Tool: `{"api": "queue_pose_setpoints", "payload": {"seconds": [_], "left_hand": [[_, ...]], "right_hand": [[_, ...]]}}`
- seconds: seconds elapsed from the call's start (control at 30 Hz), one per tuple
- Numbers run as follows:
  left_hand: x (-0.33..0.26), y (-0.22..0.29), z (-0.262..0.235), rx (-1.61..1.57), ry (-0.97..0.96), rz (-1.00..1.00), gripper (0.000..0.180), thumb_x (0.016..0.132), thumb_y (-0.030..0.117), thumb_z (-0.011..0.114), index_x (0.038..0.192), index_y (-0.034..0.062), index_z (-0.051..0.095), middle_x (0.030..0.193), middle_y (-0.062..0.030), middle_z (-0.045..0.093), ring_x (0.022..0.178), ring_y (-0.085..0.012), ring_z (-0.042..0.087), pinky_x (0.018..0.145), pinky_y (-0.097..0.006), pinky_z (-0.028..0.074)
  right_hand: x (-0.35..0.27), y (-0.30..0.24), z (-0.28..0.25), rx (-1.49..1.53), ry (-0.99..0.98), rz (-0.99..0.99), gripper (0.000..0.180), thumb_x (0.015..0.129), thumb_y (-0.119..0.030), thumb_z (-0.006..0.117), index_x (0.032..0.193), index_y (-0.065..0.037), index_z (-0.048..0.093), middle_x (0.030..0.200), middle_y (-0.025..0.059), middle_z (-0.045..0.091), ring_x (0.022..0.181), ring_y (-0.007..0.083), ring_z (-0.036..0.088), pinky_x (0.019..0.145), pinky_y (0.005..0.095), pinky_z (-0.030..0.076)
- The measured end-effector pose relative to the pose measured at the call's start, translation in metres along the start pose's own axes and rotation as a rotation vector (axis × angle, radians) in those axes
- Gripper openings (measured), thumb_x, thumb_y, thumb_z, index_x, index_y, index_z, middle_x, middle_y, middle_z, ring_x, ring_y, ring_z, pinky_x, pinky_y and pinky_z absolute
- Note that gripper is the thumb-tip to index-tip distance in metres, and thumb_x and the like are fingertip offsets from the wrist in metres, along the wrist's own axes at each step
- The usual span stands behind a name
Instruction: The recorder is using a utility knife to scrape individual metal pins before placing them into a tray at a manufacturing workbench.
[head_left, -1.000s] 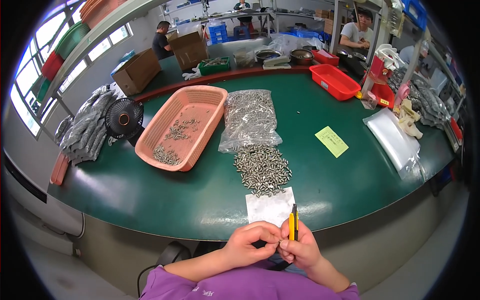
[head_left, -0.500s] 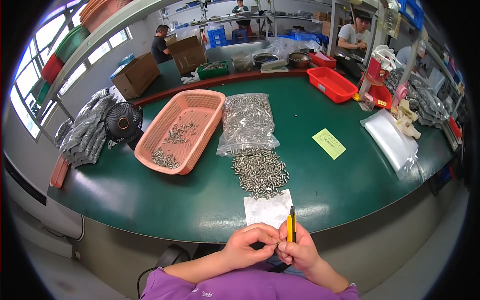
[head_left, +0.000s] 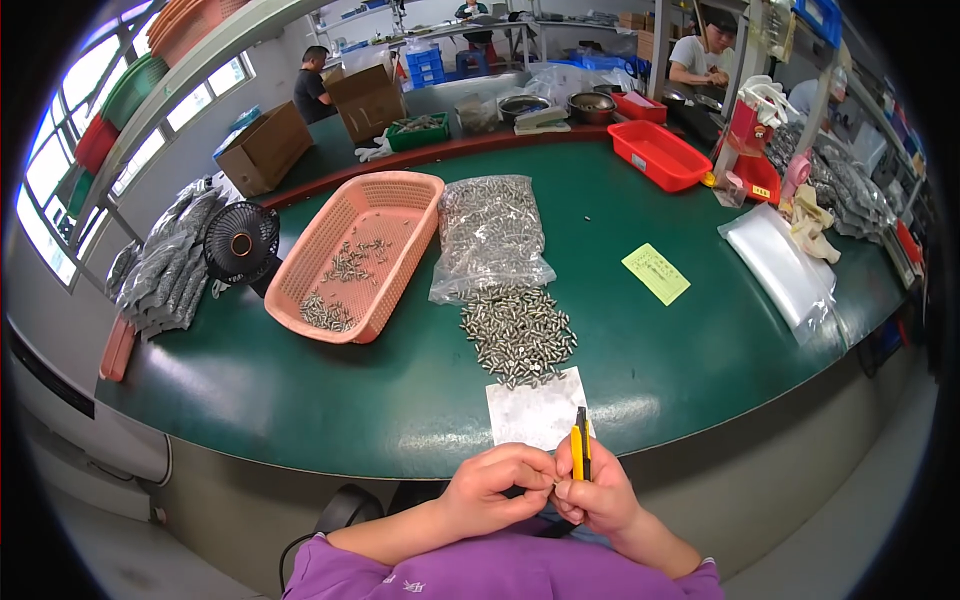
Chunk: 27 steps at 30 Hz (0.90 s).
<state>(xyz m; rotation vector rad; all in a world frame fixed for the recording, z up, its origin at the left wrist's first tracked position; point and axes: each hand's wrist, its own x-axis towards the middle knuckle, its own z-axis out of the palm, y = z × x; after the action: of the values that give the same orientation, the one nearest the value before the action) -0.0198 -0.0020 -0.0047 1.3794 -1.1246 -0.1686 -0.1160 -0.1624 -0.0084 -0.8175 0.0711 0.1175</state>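
Note:
My right hand (head_left: 603, 496) is closed around a yellow and black utility knife (head_left: 581, 450), which points up and away from me. Thumb and fingers of my left hand (head_left: 500, 484) are pinched together, meeting the right fingertips at the table's near edge. Something tiny may be between the fingertips; it is too small to make out. Just beyond the hands lies a white sheet of paper (head_left: 535, 412). A heap of small metal pins (head_left: 518, 335) spreads from its far edge to the mouth of a clear plastic bag (head_left: 490, 235) full of similar pieces.
A pink plastic basket (head_left: 400, 270) holding some metal pieces stands left of the bag, beside a black fan (head_left: 241, 243). Rightward lie a yellow-green slip (head_left: 656, 274), empty clear bags (head_left: 775, 262) and a red tray (head_left: 660, 155). Filled bags (head_left: 170, 265) are stacked far left.
The view has shifted slightly, so the table things sit a little higher in the picture. Both hands keep nearly the same pose, with the knife still in the right one.

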Motion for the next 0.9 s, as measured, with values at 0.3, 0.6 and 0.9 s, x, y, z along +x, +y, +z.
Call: {"api": "queue_pose_setpoints", "payload": {"seconds": [0.3,0.6,0.9], "left_hand": [[0.0028,0.0008,-0.0012,0.053,0.005,0.013,0.019,0.074,-0.006,0.074,0.086,0.0027,0.062,0.098,-0.0109,0.068,0.085,-0.0236,0.068,0.072,-0.032,0.055],[-0.0007,0.0031,0.0004,0.052,0.012,0.008,0.02,0.073,-0.005,0.074,0.086,0.0037,0.062,0.096,-0.0105,0.069,0.084,-0.0241,0.068,0.071,-0.033,0.055],[0.0058,0.0051,-0.0035,0.093,-0.044,0.095,0.022,0.071,-0.006,0.075,0.087,0.0025,0.063,0.095,-0.012,0.068,0.077,-0.0256,0.067,0.067,-0.034,0.054]], "right_hand": [[0.0021,-0.0017,-0.0008,-0.011,-0.002,0.019,0.022,0.085,0.002,0.055,0.102,-0.009,0.047,0.072,0.0009,0.049,0.049,0.0065,0.043,0.041,0.0224,0.033],[-0.0015,-0.0029,0.0035,0.007,-0.009,0.02,0.024,0.085,0.004,0.056,0.102,-0.01,0.047,0.073,0.0003,0.048,0.049,0.006,0.043,0.04,0.0225,0.032],[-0.0025,-0.0024,0.0051,-0.017,-0.003,0.027,0.022,0.085,0.002,0.056,0.101,-0.008,0.046,0.067,0.0003,0.049,0.049,0.0067,0.044,0.041,0.0229,0.034]]}}
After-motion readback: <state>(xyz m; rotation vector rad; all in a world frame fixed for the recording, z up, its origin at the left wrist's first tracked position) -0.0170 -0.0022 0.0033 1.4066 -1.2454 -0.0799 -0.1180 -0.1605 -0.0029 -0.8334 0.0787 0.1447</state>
